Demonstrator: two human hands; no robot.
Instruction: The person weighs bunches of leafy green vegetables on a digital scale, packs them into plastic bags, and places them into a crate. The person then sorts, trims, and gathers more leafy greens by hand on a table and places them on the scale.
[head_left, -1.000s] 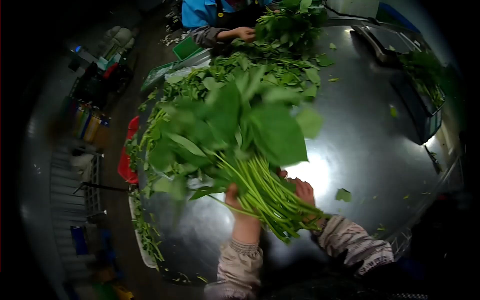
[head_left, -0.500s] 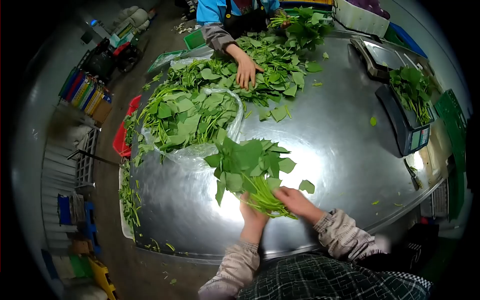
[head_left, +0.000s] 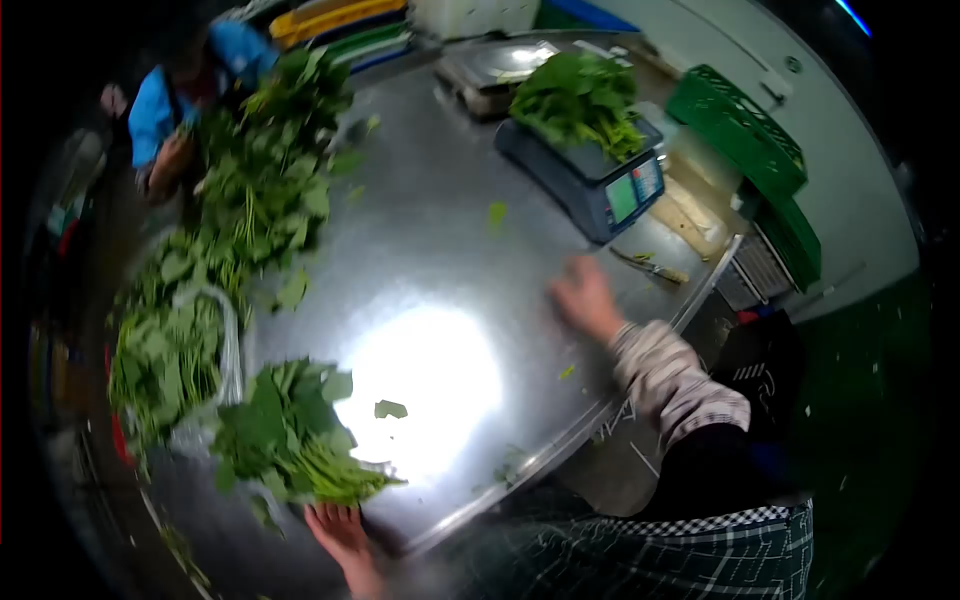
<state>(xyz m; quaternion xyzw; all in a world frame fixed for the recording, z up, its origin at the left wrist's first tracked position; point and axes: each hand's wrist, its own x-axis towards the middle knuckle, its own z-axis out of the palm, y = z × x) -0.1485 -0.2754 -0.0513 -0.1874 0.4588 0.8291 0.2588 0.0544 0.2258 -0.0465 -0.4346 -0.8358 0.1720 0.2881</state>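
A bunch of leafy green stems (head_left: 290, 435) lies on the metal table, its cut ends pointing right. My left hand (head_left: 340, 530) touches the lower edge of this bunch, its fingers extended against the stems. Farther right, my right hand (head_left: 588, 300) is over the table, apart from the bunch. Motion smears its fingers, and nothing shows in them. Just beyond it stands a digital scale (head_left: 585, 190) with another leafy bunch (head_left: 580, 100) on its pan. A knife (head_left: 650, 265) lies near the scale's front corner.
A large heap of leafy greens (head_left: 250, 200) and a plastic bag of greens (head_left: 165, 360) cover the table's left side. A person in blue sleeves (head_left: 150, 120) stands there. Behind the digital scale are a second scale (head_left: 490, 75) and green crates (head_left: 735, 130).
My view has turned right. My right hand has left the bunch's stems and moved toward the scale. My left hand stays at the bunch, which now rests on the table.
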